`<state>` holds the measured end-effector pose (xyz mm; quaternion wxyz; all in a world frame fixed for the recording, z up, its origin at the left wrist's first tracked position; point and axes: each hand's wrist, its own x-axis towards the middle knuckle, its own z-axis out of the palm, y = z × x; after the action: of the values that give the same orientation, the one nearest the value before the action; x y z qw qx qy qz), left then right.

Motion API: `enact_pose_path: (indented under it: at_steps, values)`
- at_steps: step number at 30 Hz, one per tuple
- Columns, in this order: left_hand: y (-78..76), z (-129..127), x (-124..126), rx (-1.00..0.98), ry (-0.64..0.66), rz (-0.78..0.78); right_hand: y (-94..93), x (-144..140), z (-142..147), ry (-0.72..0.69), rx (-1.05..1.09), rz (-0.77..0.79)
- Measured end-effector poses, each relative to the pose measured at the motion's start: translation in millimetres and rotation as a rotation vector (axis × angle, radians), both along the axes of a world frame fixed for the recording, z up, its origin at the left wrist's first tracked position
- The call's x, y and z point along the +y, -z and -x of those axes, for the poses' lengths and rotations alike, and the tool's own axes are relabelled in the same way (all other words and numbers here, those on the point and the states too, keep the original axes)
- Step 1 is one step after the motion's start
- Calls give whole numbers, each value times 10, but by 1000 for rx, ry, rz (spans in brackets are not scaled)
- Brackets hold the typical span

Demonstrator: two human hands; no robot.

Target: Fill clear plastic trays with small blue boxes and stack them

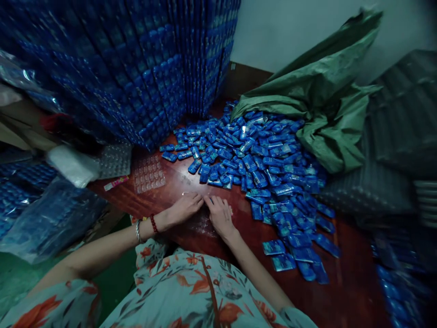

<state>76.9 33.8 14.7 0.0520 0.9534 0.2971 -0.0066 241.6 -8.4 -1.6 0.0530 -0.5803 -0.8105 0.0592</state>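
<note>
Near the front edge of the table, a clear plastic tray (202,227) lies flat beneath my two hands, partly hidden by them. My left hand (184,208) comes in from the left, its fingers bent together at the tray's far part. Close beside it, my right hand (220,216) rests over the tray with its fingers stretched and slightly apart. The fingertips of both hands nearly meet. Beyond them spreads a large heap of small blue packets (252,168), loose and overlapping. Another clear tray with moulded hollows (149,174) lies to the left.
Tall stacks of blue-filled packs (150,68) rise at the back left. A green sack (317,100) drapes over the heap's far side. A pink-and-white tube-like item (116,183) lies near the left table edge. Dark stacked trays (399,136) stand right. Bagged blue goods (51,218) sit lower left.
</note>
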Motion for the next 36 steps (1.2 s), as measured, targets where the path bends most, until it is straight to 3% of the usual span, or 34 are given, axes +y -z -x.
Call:
enact_pose_path:
  at_steps: [4,8,11,14,16,20,22,25,29,32,36]
  values:
    - [45,-44,110,-89,-55,72,34,78,-91,-2,5,-41]
    - [24,133,323,-233,-114,190,-78,223,-278,-30,110,-35]
    - [-34,187,569,-388,-130,329,-200,460,-340,143,171,-52]
    - [-32,18,850,-548,-348,318,-253,790,-223,379,90,-41]
    - [21,-166,1010,-543,-460,250,-242,980,-98,425,44,-20]
    - [159,-353,1144,-488,-440,253,-196,1063,-90,399,62,0]
    - [194,-251,1087,-501,-434,270,-190,917,-268,384,188,-19]
    - [177,108,830,-667,-461,245,-205,511,-603,369,549,-23]
    - [85,554,231,-956,-727,182,-197,-72,-745,218,742,144]
    - [61,566,-194,-1032,-794,212,-131,-275,-565,157,749,122]
    - [156,286,-395,-1011,-673,165,-66,-242,-312,52,555,22]
